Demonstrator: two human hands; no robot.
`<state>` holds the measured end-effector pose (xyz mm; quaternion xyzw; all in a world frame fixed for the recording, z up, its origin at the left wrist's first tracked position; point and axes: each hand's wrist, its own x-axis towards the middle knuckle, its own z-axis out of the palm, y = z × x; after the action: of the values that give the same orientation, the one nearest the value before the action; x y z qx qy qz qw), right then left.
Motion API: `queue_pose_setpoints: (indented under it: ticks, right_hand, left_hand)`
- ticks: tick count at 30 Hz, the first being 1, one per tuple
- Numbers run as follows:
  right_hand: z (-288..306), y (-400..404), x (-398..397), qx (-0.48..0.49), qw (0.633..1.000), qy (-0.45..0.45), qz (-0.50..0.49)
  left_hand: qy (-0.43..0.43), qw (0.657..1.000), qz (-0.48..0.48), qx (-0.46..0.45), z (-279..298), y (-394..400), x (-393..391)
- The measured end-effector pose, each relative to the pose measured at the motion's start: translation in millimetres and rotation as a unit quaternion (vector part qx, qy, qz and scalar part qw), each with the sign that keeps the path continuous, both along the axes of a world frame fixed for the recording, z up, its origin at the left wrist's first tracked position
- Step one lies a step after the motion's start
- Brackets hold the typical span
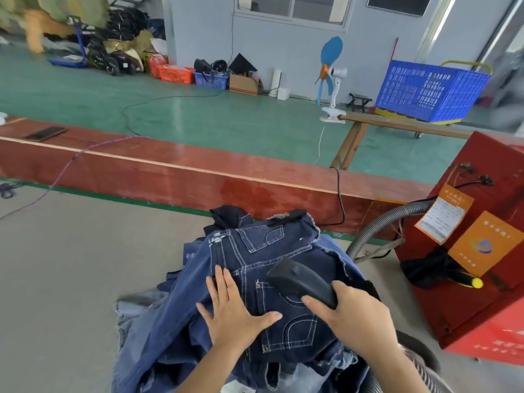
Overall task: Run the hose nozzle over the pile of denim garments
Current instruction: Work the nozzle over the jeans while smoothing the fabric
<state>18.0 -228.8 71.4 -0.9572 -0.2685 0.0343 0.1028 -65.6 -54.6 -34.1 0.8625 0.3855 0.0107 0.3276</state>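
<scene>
A pile of dark blue denim garments (pixel 255 251) with white stitching lies on the grey table (pixel 71 265) in front of me. My left hand (pixel 231 310) rests flat on the top garment, fingers spread. My right hand (pixel 351 313) grips a black wedge-shaped hose nozzle (pixel 300 277), whose wide mouth presses on the denim just right of my left hand. A grey ribbed hose (pixel 377 231) curves from the pile's right side up to a red machine (pixel 482 251).
A red wooden board (pixel 170 168) edges the table's far side, with a black cable (pixel 340 199) hanging over it. Beyond lie a green floor, a clip-on fan (pixel 331 75) on a wooden bench, a blue crate cart (pixel 431 92), and baskets along the wall.
</scene>
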Motion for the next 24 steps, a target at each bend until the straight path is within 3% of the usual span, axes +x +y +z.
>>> queue_pose_setpoints:
  ticks: [8, 16, 24]
  right_hand:
    - [-11, 43, -9, -0.047, 0.997, -0.019, 0.052]
    - [12, 32, -2, 0.084, 0.994, 0.047, -0.046]
    - [3, 28, -19, -0.029, 0.999, 0.038, 0.007]
  left_hand:
    - [0.033, 0.999, 0.005, 0.001, -2, -5, 2]
    - [0.015, 1.000, 0.004, -0.002, -6, -4, -1]
    - [0.015, 1.000, 0.009, 0.003, -5, -5, -1]
